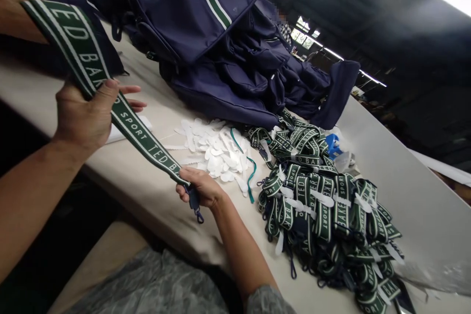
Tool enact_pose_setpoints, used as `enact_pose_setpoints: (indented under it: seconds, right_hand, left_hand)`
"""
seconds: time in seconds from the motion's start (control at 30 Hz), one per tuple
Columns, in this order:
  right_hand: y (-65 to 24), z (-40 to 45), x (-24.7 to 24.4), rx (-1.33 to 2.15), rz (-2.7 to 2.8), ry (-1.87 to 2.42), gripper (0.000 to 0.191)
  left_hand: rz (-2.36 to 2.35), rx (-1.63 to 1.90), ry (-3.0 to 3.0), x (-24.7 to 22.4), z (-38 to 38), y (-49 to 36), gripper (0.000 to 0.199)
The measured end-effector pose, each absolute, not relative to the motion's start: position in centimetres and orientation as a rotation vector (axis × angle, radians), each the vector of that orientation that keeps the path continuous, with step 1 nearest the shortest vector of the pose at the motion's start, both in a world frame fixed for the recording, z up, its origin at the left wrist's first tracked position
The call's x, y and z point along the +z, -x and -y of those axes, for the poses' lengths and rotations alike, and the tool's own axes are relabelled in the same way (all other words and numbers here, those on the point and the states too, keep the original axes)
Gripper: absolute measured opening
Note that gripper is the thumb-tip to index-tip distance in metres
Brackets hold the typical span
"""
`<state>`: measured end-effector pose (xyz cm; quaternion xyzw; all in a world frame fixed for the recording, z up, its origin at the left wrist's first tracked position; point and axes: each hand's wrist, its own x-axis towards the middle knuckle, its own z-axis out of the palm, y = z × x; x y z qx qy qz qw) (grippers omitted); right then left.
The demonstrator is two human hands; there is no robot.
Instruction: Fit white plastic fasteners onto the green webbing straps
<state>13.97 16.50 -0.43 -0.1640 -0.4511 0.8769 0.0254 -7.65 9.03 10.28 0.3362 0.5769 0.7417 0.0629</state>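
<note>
A green webbing strap (136, 130) with white edge lines and "TED BAKER SPORT" lettering stretches diagonally in front of me. My left hand (86, 117) holds its middle, thumb on top and fingers behind, some pointing outward. Lower down, my right hand (202, 186) pinches the strap's near end. A navy end tab with a small snap hook (198, 216) hangs below those fingers. At upper left, another person's arm (18, 17) reaches in by the strap's far end; the strap covers that hand, so its grip is hidden.
Navy bags (176, 19) are heaped on the pale table (154, 186), one with a green-and-white stripe. White paper slips (221, 152) lie piled in the middle beside a teal ribbon (252, 181). Bundled green straps (324, 211) fill the right side. A blue object (333, 146) sits behind them.
</note>
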Motion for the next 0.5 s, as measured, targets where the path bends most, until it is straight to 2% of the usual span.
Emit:
enact_pose_setpoints:
  seconds: [0.1, 0.23, 0.37, 0.5]
  right_hand:
    - [-13.2, -16.3, -1.1, 2.685, 1.386, 0.651, 0.042]
    - [-12.6, -15.6, -1.1, 2.681, 1.332, 0.741, 0.023]
    - [-12.9, -15.2, -0.6, 2.713, 1.269, 0.669, 0.027]
    - [-13.5, -15.4, -0.9, 2.62, 1.232, 0.823, 0.026]
  left_hand:
    - [-2.047, 2.015, -1.385, 9.6, -8.2, 7.4, 0.038]
    - [-1.827, 1.63, -1.808, 7.5, -7.6, 6.5, 0.025]
    - [-1.708, 1.353, -1.952, 4.1, -7.9, 5.1, 0.029]
    - [-1.672, 1.265, -1.948, 1.1, -8.3, 4.5, 0.029]
